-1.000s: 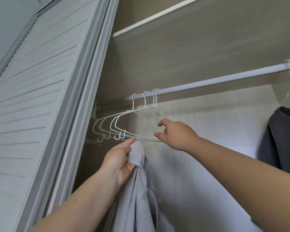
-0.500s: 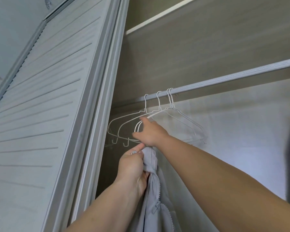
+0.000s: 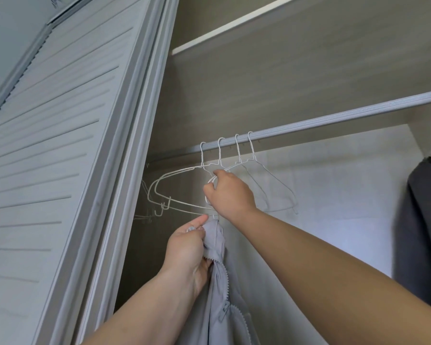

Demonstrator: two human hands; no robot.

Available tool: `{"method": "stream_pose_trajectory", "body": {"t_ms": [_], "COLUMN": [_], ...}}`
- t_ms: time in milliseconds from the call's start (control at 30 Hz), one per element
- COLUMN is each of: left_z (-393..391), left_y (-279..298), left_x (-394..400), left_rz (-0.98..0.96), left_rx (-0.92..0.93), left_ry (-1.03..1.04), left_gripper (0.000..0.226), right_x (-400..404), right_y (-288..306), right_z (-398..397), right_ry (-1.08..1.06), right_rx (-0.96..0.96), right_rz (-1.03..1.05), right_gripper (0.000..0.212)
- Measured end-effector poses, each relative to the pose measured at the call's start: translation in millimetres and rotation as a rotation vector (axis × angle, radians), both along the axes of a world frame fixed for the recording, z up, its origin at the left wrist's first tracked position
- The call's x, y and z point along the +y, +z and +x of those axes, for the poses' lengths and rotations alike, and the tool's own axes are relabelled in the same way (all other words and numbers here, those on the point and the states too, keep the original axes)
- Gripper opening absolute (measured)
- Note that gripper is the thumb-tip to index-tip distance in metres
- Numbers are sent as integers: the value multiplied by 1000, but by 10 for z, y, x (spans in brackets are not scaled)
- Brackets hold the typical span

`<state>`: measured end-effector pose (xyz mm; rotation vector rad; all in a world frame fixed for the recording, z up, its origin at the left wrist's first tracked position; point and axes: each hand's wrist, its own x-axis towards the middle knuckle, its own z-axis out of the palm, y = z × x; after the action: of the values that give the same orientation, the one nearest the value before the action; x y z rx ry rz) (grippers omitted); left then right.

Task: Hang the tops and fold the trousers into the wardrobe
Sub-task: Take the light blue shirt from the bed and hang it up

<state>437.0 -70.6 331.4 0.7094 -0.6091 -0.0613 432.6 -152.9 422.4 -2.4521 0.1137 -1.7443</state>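
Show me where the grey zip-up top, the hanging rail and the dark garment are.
grey zip-up top (image 3: 218,239): head view, upper edge beside the left hand.
hanging rail (image 3: 334,119): head view, bare middle stretch.
dark garment (image 3: 421,220): head view, its front, at the right edge.

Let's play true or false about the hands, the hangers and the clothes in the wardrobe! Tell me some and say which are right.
1. The left hand grips a light grey zip-up top. True.
2. The right hand holds a white wire hanger. True.
3. The rail has no hangers hooked on it. False: four white hooks sit over it.
4. The grey top is already hanging from the rail. False: it hangs from the left hand, below the hangers.
5. A dark garment hangs at the far right. True.
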Motion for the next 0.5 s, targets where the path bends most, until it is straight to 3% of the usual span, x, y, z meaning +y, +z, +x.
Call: {"method": "stream_pose_trajectory", "body": {"t_ms": [267,500], "left_z": [-258,-495], "left_y": [58,6], "left_x": [-72,-254], "left_rz": [2,6], "left_rx": [-8,-24], "left_ry": [-28,-21], "left_gripper": [37,35], "right_x": [-159,-518], "right_y": [76,-321], "right_z": [-495,-1261], "right_ry": [-24,118], "right_rx": [-52,-107], "right_rz": [25,118], "right_gripper": [44,20]}}
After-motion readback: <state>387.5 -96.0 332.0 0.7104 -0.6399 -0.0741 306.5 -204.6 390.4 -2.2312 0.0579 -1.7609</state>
